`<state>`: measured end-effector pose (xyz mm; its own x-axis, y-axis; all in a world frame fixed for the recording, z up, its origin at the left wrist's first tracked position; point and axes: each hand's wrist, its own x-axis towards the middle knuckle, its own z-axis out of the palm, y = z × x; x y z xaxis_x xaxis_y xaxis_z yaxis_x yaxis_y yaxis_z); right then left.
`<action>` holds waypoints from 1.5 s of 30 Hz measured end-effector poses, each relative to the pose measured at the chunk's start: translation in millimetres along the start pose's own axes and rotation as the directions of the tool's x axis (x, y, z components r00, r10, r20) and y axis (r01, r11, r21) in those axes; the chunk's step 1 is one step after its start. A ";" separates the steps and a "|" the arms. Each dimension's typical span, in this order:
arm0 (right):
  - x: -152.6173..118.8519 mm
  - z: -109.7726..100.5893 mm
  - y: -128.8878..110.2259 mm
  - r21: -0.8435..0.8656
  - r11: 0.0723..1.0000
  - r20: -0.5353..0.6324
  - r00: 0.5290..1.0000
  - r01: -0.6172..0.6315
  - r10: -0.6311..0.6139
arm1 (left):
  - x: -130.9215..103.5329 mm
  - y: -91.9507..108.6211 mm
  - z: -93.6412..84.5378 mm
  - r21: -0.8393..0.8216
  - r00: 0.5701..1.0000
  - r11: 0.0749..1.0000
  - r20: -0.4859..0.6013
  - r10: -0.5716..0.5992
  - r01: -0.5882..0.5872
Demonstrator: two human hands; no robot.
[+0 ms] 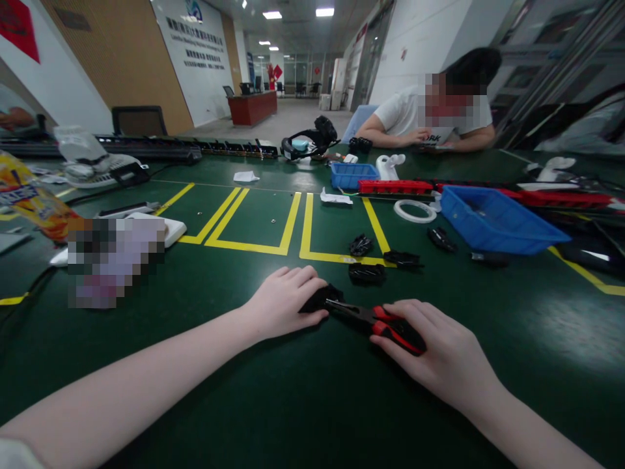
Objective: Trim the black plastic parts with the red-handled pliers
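My left hand (288, 301) is closed around a small black plastic part (315, 298) and presses it near the green tabletop. In my right hand (434, 345) is a pair of needle-nose pliers (398, 330) with red and black handles. The pliers' tips point left and meet the right end of the black part; whether they grip it I cannot tell. Just beyond my hands lie several similar black parts, among them a ridged one (366, 273), a rounder one (360, 245) and a flat one (403, 259).
A large blue bin (502, 225) and a white ring (415, 211) stand to the right, with a smaller blue tray (354, 174) farther back. Yellow tape (247, 247) marks the table. A white device (174, 229) and a drink bottle (34, 195) are left. A person (390, 124) sits opposite.
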<state>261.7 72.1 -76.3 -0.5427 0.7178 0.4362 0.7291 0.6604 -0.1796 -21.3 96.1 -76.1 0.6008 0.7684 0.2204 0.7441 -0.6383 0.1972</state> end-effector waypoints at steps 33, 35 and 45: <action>-0.4 3.9 4.1 -0.019 1.000 0.010 1.000 -0.016 0.016 | 3.1 -10.4 0.0 -0.275 1.000 0.961 0.019 -0.007 0.012; -0.8 3.1 4.1 -0.020 1.000 0.010 1.000 -0.016 0.016 | 3.2 -10.4 0.0 -0.273 1.000 0.962 0.019 -0.009 0.014; 0.5 2.4 2.8 -0.085 0.996 -0.039 0.998 0.038 -0.042 | 3.0 -11.5 1.9 -0.281 1.000 0.960 0.025 0.006 0.001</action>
<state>262.5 74.8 -78.7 -0.5557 0.6804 0.4777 0.7406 0.6662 -0.0874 -27.5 105.9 -79.5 0.6124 0.7655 0.1975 0.6328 -0.6244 0.4579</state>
